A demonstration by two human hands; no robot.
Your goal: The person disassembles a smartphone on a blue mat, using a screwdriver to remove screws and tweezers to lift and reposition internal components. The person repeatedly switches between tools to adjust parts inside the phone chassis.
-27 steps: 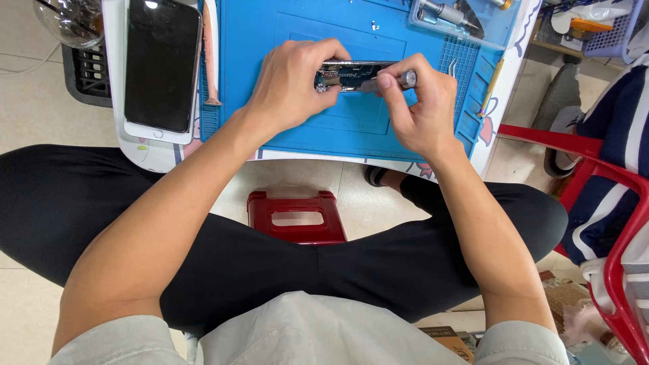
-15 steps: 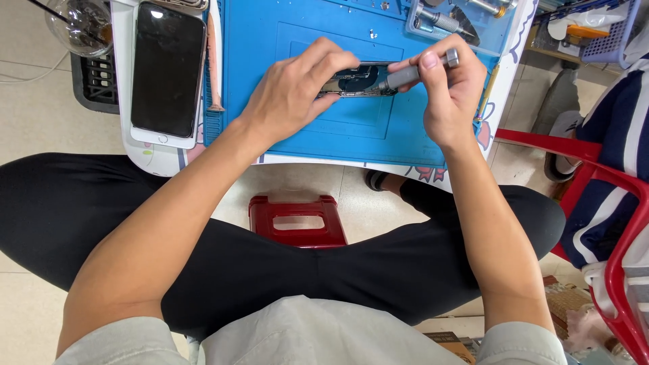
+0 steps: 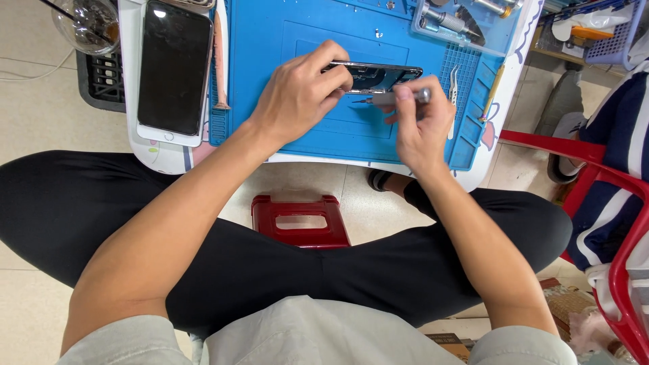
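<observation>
My left hand (image 3: 297, 94) grips the left end of an opened phone body (image 3: 380, 76), holding it tilted on its edge above the blue work mat (image 3: 284, 40). My right hand (image 3: 420, 122) holds a small grey screwdriver (image 3: 395, 97) level, its thin tip pointing left just below the phone body. A silver pair of tweezers (image 3: 453, 91) lies on the mat to the right of my right hand.
A black phone screen (image 3: 174, 67) lies on the white table (image 3: 155, 152) at the left. A glass cup (image 3: 84, 23) stands at top left. A clear parts tray (image 3: 460, 23) sits at the mat's top right. A red stool (image 3: 301, 220) is below, a red chair (image 3: 608, 189) at right.
My right hand has dropped from above the phone body to below it, turning the screwdriver level with its tip to the left. My left hand still holds the phone body.
</observation>
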